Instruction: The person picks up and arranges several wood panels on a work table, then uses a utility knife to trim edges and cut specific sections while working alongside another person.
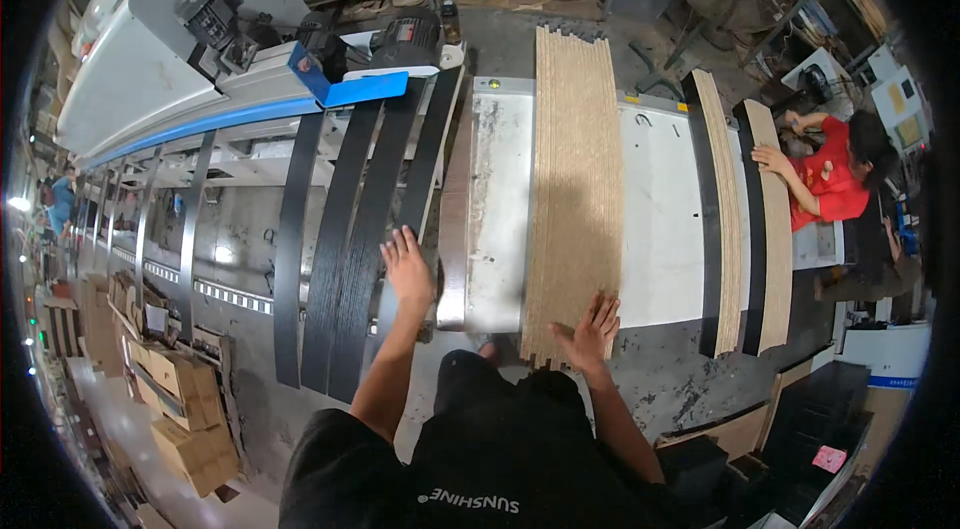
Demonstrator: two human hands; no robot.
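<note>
My left hand (408, 267) lies flat with fingers stretched on the near part of a long black board (432, 154). It grips nothing. Beside that board, several more black boards (340, 239) lie side by side across the machine's conveyor. My right hand (590, 331) rests, fingers out and thumb apart, at the near right end of a stack of narrow boards (575, 159). The stack's bare tan edges face up, and it lies across a white table (660, 209).
Two smaller board stacks with black sides (727, 219) (772, 229) lie further right. A co-worker in a red shirt (835, 174) has a hand on the far one. A white machine with a blue guide plate (365, 89) stands left; cardboard boxes (185, 399) sit lower left.
</note>
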